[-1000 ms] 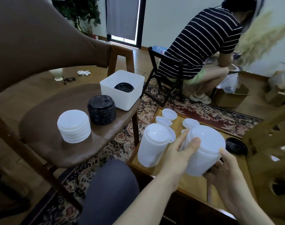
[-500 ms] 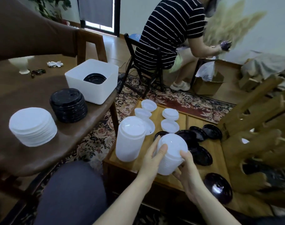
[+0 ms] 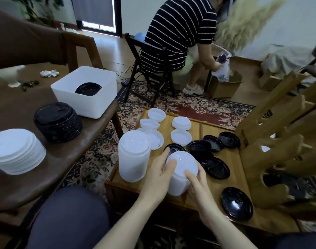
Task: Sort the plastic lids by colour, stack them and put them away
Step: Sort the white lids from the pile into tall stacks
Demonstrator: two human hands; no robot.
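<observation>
Over wooden table (image 3: 223, 178), both hands' grip, left hand (image 3: 158, 174), right hand (image 3: 198, 186), clasps white lid stack (image 3: 180, 169).

Two tall white lid stacks (image 3: 133, 157) stand on the tabletop (image 3: 230, 191); loose white lids (image 3: 181, 137) and black lids (image 3: 236, 203) lie scattered around.

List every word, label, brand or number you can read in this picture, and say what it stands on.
None can be read.
Black lid stack: raised marks on the top lid, too blurred to read.
White lid stack held by both hands: plain, no print visible.
White bin: no label visible.
</observation>
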